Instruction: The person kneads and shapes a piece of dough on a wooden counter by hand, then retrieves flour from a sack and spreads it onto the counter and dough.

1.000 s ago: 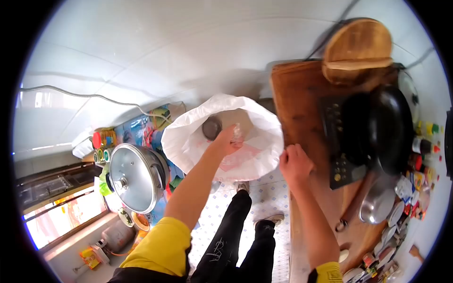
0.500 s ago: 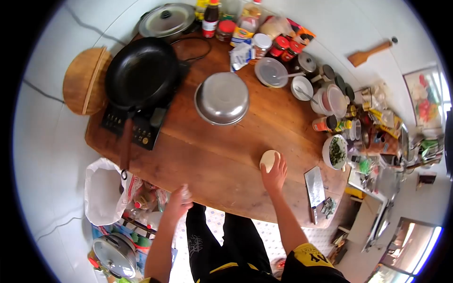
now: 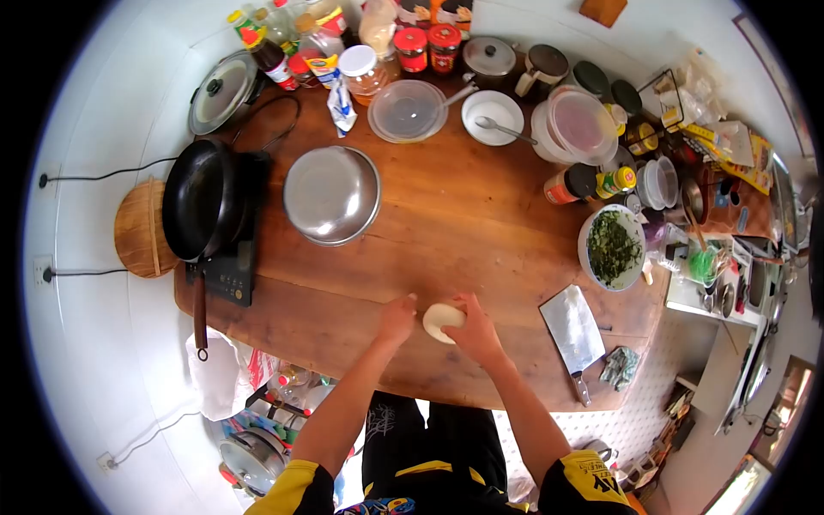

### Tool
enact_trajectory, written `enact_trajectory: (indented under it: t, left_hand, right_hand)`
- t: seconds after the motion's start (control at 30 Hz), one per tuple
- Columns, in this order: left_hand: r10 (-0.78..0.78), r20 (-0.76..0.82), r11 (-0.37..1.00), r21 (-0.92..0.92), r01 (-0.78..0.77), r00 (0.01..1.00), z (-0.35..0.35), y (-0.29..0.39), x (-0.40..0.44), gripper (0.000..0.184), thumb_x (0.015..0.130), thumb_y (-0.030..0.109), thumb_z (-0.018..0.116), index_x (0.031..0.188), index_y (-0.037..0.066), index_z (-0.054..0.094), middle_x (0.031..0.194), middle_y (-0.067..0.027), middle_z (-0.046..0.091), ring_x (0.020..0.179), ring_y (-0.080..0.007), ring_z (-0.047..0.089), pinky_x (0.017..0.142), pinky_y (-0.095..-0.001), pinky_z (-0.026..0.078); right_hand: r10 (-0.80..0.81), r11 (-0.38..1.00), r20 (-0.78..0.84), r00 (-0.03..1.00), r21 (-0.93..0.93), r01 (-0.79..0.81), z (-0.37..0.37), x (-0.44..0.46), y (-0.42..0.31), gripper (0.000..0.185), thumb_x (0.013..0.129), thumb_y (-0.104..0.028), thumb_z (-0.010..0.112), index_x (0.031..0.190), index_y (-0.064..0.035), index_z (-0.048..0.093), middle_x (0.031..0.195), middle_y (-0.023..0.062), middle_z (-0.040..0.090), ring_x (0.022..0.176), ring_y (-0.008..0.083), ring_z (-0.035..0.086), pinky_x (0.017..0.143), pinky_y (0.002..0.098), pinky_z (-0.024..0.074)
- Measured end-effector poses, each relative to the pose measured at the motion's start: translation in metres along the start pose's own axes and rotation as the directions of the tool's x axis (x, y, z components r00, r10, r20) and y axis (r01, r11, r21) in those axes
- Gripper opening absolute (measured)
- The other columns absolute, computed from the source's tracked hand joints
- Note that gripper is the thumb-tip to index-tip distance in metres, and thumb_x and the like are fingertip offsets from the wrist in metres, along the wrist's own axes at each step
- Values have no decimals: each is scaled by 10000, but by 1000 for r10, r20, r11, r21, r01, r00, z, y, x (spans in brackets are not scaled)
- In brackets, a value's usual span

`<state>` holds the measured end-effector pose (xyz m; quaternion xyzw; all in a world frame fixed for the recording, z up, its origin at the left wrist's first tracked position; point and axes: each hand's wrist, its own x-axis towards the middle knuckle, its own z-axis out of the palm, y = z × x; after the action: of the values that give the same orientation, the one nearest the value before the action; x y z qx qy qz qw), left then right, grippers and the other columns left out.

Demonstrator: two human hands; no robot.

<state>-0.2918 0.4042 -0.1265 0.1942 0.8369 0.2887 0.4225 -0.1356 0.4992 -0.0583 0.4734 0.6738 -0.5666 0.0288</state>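
Note:
A round, flat piece of pale dough [image 3: 440, 323] lies near the front edge of the wooden table [image 3: 481, 223]. My right hand [image 3: 474, 329] touches its right side, fingers apart and curved over the rim. Just left of the dough is my left hand [image 3: 398, 318], its fingers curled together over the wood; what they hold, if anything, is too small to make out. To the right lie a cleaver [image 3: 573, 333] and a crumpled cloth [image 3: 620, 367]. A white bowl of chopped greens [image 3: 613, 248] stands behind the cleaver.
A metal bowl [image 3: 331, 195] sits at the left, beside a black pan [image 3: 202, 202] on an induction cooker [image 3: 232, 273]. Jars, bottles and a white bowl with a spoon [image 3: 493, 118] line the back. A white bin bag [image 3: 217, 369] is below the left edge.
The view has swung from the bin bag to the table. My left hand has left the bag and come over the table. My right hand now touches the dough's right side.

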Motion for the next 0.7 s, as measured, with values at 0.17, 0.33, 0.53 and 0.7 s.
enact_trajectory:
  t: [0.17, 0.33, 0.53, 0.7]
  left_hand:
    - [94, -83, 993, 80, -87, 992, 10, -10, 23, 159, 940, 104, 472, 969, -13, 575, 851, -239, 648, 838, -394, 619, 710, -449, 476]
    - [283, -109, 959, 56, -278, 953, 10, -32, 4, 282, 877, -44, 480, 1149, -14, 548, 1130, -237, 605, 1069, -407, 581, 879, -423, 470]
    - [631, -89, 563, 736, -376, 771, 71, 5, 27, 616, 892, 258, 601, 1385, -63, 420, 1460, -235, 403, 1391, -395, 342, 1149, -541, 257]
    - [637, 177, 527, 610, -592, 750, 79, 9, -4, 659, 874, 365, 602, 1372, -37, 446, 1473, -216, 395, 1396, -383, 335, 1159, -546, 238]
  right_hand:
    - [156, 981, 13, 988, 112, -156, -35, -43, 45, 515, 745, -143, 758, 1216, -63, 568, 1061, 178, 677, 1006, 325, 663, 860, 382, 522]
    - [168, 970, -6, 986, 180, -165, -41, -51, 75, 443, 763, -169, 766, 1159, -56, 604, 1024, 171, 686, 969, 291, 679, 835, 363, 527]
    - [198, 966, -50, 979, 182, -186, -54, -55, 63, 441, 768, -153, 773, 1156, -34, 601, 1028, 149, 677, 956, 255, 667, 841, 349, 519]
    - [263, 915, -125, 957, 345, -207, -69, -62, 62, 452, 790, -125, 772, 1178, 0, 578, 1043, 115, 655, 967, 183, 625, 858, 320, 506]
